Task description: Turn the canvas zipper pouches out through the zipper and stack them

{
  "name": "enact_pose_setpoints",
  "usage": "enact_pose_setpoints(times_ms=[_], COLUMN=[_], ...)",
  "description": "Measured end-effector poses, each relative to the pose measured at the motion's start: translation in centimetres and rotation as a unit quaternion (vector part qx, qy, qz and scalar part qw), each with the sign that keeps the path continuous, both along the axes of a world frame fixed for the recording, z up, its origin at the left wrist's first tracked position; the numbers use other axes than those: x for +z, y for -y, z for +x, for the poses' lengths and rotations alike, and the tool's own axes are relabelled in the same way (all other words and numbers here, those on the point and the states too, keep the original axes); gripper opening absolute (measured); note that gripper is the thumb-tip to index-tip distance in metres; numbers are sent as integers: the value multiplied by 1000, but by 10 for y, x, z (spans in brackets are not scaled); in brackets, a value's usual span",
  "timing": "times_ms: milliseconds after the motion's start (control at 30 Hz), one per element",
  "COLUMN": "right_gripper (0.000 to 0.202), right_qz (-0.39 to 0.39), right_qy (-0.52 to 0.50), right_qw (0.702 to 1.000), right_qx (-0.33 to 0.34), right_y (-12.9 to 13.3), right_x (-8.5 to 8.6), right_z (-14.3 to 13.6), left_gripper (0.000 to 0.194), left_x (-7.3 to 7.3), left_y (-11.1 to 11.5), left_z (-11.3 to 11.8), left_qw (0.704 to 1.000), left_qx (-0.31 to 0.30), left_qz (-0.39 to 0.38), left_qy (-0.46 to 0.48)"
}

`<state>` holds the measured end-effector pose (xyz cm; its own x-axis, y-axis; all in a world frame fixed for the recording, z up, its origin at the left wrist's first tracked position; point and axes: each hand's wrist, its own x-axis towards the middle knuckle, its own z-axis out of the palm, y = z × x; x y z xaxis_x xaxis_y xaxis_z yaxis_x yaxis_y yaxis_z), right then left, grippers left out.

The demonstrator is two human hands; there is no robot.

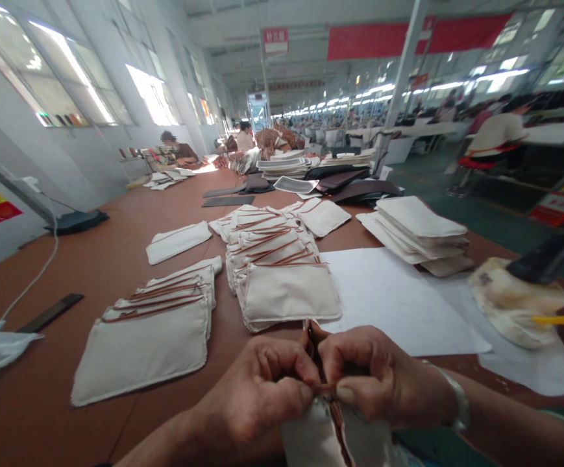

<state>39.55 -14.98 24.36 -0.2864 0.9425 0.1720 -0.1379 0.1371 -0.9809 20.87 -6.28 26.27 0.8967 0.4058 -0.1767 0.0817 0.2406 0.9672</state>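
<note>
We can squeeze our left hand through at 11 o'clock, but pouch stacks hog 10 and 12.

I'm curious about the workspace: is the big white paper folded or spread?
Spread: beyond the right hand, the white paper lies flat on the table, with no fold visible.

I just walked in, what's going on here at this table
A person pinches the brown edging of a cream fabric piece with the left hand and right hand, held close together. Beyond them, similar pieces lie overlapped in piles on the table, and a white sheet lies to the right.
</note>
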Motion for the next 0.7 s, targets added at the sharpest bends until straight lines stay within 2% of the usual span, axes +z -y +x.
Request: enact_pose_setpoints(times_ms=[133,267,367,433,500,600,667,700], right_gripper=[19,22,21,21,24,18,12,20], right_qz=[-21,-55,-85,-53,3,44,60,72], right_qy=[-21,-54,-74,-71,-27,81,159,198], right_qw=[999,996,993,996,1000,996,985,977], right_qx=[32,36,40,29,8,-3,-13,-14], right_y=[1,3,1,-4,-13,-26,-32,-33], right_x=[-1,-2,-3,-2,1,16,28,32], right_z=[3,2,10,26,50,81,83,75], left_gripper=[15,14,27,37,36,33,34,35], left_x=[2,8,5,-1,-4,4,15,21], left_y=[3,4,-15,-34,-48,-49,-38,-31], left_z=[3,4,-5,-15,-23,-26,-20,-14], left_qw=[999,993,984,965,940,914,902,898], left_qx=[-4,-11,-98,-186,-235,-221,-212,-212], left_qz=[-9,83,117,149,209,307,342,351], left_qy=[-40,-82,-87,-112,-132,-146,-159,-159])
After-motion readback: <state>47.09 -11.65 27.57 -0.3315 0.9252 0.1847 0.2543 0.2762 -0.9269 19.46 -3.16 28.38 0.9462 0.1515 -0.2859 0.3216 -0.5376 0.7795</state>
